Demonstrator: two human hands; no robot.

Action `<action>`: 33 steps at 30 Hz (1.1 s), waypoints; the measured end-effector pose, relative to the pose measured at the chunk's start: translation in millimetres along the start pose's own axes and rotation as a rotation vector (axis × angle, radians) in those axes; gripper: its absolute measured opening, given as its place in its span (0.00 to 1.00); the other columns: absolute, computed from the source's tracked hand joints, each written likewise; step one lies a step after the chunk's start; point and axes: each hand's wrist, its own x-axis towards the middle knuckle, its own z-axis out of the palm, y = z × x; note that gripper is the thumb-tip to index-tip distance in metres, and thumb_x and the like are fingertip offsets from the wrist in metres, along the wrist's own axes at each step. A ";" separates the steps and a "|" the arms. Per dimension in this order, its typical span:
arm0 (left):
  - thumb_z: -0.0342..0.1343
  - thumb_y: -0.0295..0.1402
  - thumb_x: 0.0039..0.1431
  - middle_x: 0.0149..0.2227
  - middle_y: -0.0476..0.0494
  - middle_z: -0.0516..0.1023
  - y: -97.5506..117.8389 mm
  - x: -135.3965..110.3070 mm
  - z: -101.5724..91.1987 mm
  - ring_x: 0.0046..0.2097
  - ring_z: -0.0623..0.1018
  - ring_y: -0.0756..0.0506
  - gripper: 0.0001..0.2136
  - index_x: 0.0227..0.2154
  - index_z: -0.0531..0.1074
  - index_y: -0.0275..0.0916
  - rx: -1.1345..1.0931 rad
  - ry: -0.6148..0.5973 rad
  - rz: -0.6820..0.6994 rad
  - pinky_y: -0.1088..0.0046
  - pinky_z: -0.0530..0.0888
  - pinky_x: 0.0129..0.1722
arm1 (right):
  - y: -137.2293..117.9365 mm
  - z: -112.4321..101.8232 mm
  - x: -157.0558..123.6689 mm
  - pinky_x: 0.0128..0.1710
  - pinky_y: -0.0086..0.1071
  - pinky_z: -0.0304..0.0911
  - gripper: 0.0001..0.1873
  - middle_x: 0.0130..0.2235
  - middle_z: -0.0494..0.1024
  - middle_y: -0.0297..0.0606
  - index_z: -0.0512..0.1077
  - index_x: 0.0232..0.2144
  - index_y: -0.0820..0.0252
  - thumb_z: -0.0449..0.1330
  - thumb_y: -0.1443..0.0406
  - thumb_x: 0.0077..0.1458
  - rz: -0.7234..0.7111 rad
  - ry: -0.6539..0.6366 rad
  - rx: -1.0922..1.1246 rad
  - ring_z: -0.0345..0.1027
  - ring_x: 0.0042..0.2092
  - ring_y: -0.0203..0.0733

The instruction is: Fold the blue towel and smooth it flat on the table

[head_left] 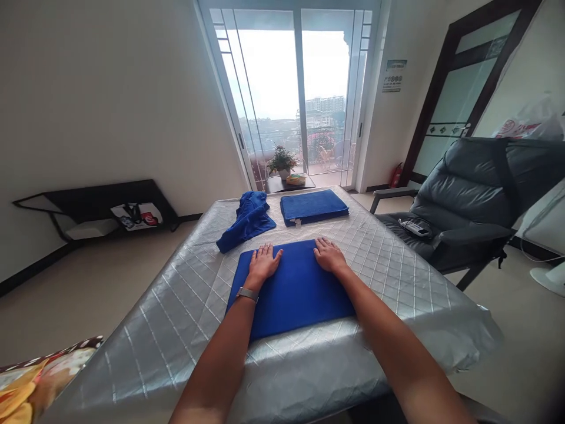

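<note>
A flat blue cloth (300, 294) with straight edges lies on the table in front of me. My left hand (265, 262) rests palm down near its far left corner, fingers stretched out. Near the far right corner my right hand (329, 254) lies flat too, its fingers forward. Neither hand grips anything. Beyond them a neatly folded stack of blue cloth (314, 205) with a small white tag sits at the back right of the table. To its left is a crumpled blue cloth (249, 218), bunched and trailing toward me.
A silver quilted cover (176, 318) drapes the table. On the right stands a dark reclining armchair (468, 194) with a grey device on its seat. A potted plant (282, 162) stands before the glass sliding door. Along the left wall is a low black rack (106, 203).
</note>
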 end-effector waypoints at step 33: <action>0.31 0.48 0.72 0.72 0.36 0.51 -57.6 -18.9 0.4 0.72 0.51 0.40 0.30 0.70 0.51 0.37 0.101 0.026 0.056 0.55 0.50 0.70 | 3.3 3.6 3.7 0.70 0.43 0.36 0.33 0.72 0.49 0.39 0.51 0.71 0.65 0.38 0.58 0.69 -0.010 0.009 0.016 0.37 0.73 0.43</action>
